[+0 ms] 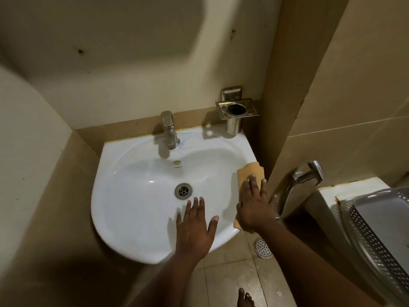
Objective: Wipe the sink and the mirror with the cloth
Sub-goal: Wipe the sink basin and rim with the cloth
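We've got the right hand (254, 204) flat on the cloth (249, 173), fingers straight, pressing it to the sink (132, 218) rim's right edge — left hand (194, 224) spread open over the basin, holding nothing. Risk here — the cloth could slide off that edge onto the floor.

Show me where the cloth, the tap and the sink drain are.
cloth (250, 171): head view, on its upper part beyond the fingers.
tap (169, 131): head view, on the upright metal body.
sink drain (183, 191): head view, on the perforated centre.
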